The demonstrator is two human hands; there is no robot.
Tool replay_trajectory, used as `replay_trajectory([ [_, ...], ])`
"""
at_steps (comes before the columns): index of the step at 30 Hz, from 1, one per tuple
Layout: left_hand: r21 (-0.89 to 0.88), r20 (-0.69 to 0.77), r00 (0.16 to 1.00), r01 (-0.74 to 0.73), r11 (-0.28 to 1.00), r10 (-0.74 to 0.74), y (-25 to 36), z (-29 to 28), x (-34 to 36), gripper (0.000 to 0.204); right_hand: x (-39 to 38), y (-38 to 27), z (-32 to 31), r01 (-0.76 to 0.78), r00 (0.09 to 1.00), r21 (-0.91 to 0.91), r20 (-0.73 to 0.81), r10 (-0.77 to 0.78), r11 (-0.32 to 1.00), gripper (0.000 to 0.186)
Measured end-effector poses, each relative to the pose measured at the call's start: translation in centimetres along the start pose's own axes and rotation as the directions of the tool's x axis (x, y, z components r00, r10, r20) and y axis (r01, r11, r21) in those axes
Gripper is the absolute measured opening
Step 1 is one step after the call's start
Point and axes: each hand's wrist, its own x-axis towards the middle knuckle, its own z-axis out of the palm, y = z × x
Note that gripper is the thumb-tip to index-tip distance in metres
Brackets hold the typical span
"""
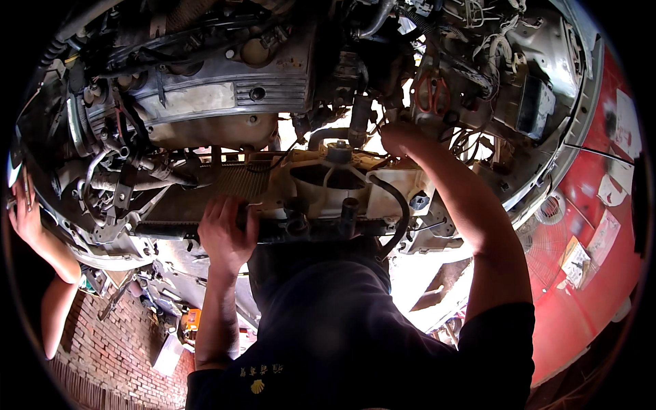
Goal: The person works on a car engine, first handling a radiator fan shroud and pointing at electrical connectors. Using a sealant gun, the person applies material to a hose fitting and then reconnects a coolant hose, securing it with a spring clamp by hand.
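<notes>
My left hand [227, 231] rests on the radiator's top edge [167, 231], fingers bent over it, beside the finned core [242, 181]. My right hand [403, 140] reaches behind the cream plastic fan shroud [403, 191], fingers curled among dark fittings and wires; what they grip is unclear. Left of that hand are a dark cylindrical fitting [360, 119] and the fan motor [339, 154]. Red-handled pliers [432, 92] lie just above and to the right of it. A black hose [398, 208] curves down between my arms. The engine's ribbed cover [198, 96] spans the upper left.
Another person's hand [26, 212] grips the car's edge at far left. Wiring [492, 51] hangs at upper right, near a black box [533, 109]. A red panel [594, 287] with loose labels stands at right. A brick floor [113, 324] with scattered items shows at lower left.
</notes>
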Motion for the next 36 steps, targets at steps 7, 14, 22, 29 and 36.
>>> replay_trajectory([
  [7, -0.014, 0.02, 1.0, 0.017, 1.0, -0.016, -0.1, 0.0, 0.0, 0.009, -0.8, -1.3, -1.9, -0.05, 0.744, 0.297, -0.625, 0.234, 0.953, 0.021],
  [14, 0.002, 0.018, 1.0, -0.005, 1.0, 0.005, -0.1, 0.4, 0.2, 0.011, -1.1, 1.2, -1.3, 0.209, 0.832, 0.14, -0.545, -0.101, 0.968, 0.045],
  [22, 0.024, 0.043, 0.999, 0.002, 1.0, -0.003, -0.2, 0.3, 0.4, 0.011, -1.5, 2.0, -1.0, 0.181, 0.778, 0.383, -0.62, 0.107, 0.906, 0.055],
  [29, 0.011, 0.052, 0.999, 0.003, 1.0, -0.004, 0.0, 0.3, 0.9, 0.011, 3.0, 3.0, 2.2, 0.019, 0.819, -0.227, -0.555, -0.146, 0.974, 0.025],
  [36, -0.012, 0.062, 0.998, 0.016, 1.0, -0.015, 0.3, 0.0, 0.4, 0.008, 0.7, 0.5, 0.7, -0.031, 0.649, 0.05, -0.759, 0.058, 0.998, 0.025],
])
